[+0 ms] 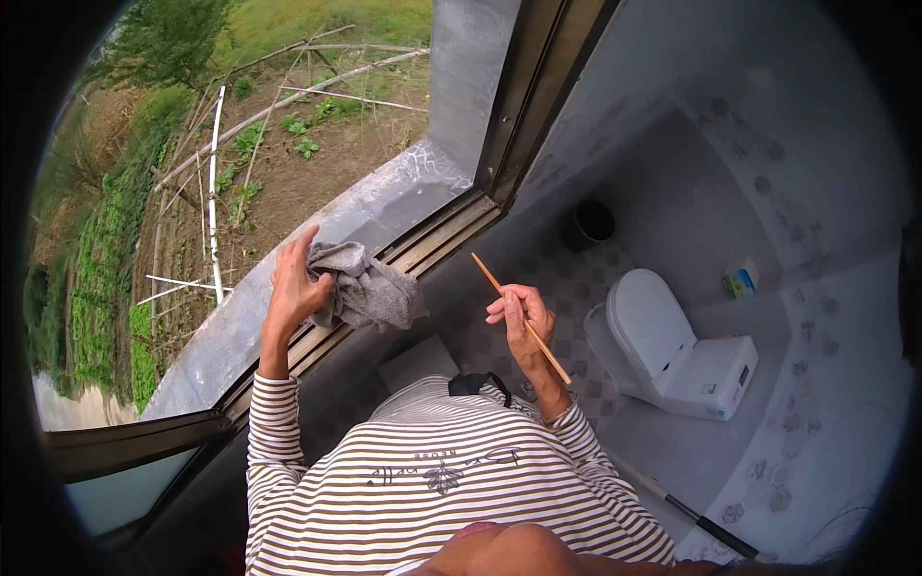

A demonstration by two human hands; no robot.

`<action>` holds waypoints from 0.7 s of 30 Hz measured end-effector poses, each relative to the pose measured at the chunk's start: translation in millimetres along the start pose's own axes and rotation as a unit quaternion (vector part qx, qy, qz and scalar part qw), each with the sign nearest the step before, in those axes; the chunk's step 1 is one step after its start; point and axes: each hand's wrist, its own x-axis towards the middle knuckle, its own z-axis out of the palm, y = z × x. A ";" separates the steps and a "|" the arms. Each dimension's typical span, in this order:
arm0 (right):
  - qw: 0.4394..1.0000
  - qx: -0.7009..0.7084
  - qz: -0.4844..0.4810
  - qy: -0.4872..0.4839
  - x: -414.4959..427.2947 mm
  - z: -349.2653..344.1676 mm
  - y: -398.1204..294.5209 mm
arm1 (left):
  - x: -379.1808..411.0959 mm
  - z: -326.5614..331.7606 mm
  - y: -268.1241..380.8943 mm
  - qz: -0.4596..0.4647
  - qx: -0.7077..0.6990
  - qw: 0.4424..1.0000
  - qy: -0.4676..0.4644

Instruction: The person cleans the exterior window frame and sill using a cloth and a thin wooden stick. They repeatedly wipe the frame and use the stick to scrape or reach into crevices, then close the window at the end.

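Note:
A crumpled grey cloth (371, 288) lies over the metal window track (439, 237) at the sill. My left hand (297, 281) is at the cloth's left side, thumb against it and fingers spread; whether it grips the cloth is hard to tell. To the right, over the room's floor, my right hand (524, 317) holds a thin wooden stick (551, 351), like a chopstick, between thumb and fingers. Its tapered end points up and left, towards the track.
The open window's outer concrete ledge (216, 345) borders a garden with wooden poles. Inside are a black bucket (592, 222), a white toilet (648, 324), a small green-and-blue packet (739, 282) and a long handle (713, 529) at lower right. A window pane (130, 489) stands at lower left.

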 end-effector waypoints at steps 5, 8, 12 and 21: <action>0.997 0.004 0.050 0.060 -15.4 -23.5 7.5 | 23.9 49.1 80.4 0.213 0.029 0.976 0.014; 0.997 -0.001 0.056 0.059 -22.0 -27.3 7.8 | 62.7 116.3 97.0 0.312 -0.085 0.946 0.003; 0.995 -0.007 0.050 0.086 -27.3 -38.6 6.6 | 106.8 169.1 97.3 0.362 -0.040 0.931 -0.037; 0.992 -0.020 0.077 0.096 -31.4 -54.4 13.0 | 125.6 188.5 91.0 0.378 -0.030 0.923 -0.063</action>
